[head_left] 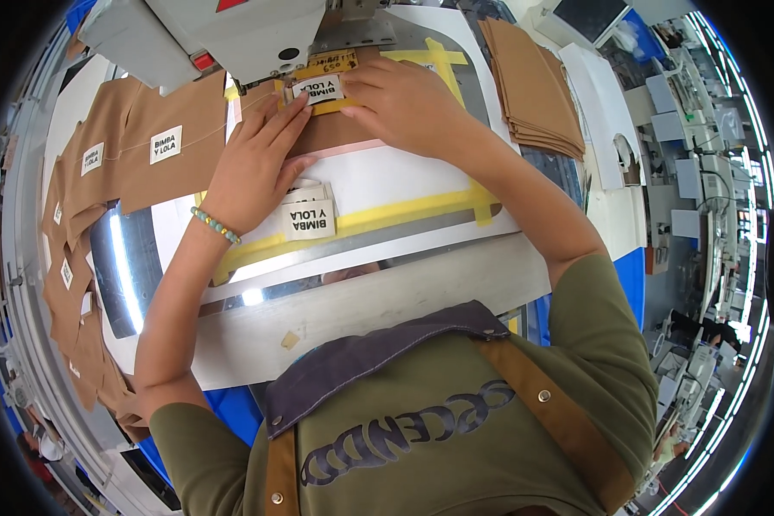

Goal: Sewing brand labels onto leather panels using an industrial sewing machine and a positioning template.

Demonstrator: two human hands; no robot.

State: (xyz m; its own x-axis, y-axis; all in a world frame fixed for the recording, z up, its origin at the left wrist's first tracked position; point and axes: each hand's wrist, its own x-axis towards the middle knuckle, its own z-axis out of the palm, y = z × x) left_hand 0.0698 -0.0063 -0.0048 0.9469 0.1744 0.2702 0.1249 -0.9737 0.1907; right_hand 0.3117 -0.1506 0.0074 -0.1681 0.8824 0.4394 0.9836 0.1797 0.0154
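Left hand (258, 159): clasped around nothing; its fingers stretch flat toward the far side, tips on the left end of the white label (320, 89), most likely to keep that end from lifting.
Right hand (408, 103): not clenched either; its fingers bend over the right end, the thumb apart on the near side, which seems to steady the work from the opposite edge.
White label: lies between the two hands, inside a yellow frame (329, 108) that probably marks its position on the brown panel (340, 131) beneath.
Sewing machine (224, 39): its head stands over the far left; whether the needle meets the label cannot be made out behind fingers and fittings.
Spare labels (310, 222): a small overlapping pile near the left hand's wrist, presumably kept there for a short reach.
Yellow tape (374, 216): runs along the near side of the white sheet (396, 176), apparently holding it down.
Labelled panels (198, 107): spread at the left and trailing over the table's edge, away from the hands.
Panel stack (533, 86): squared up at the far right, likely to keep pieces orderly.
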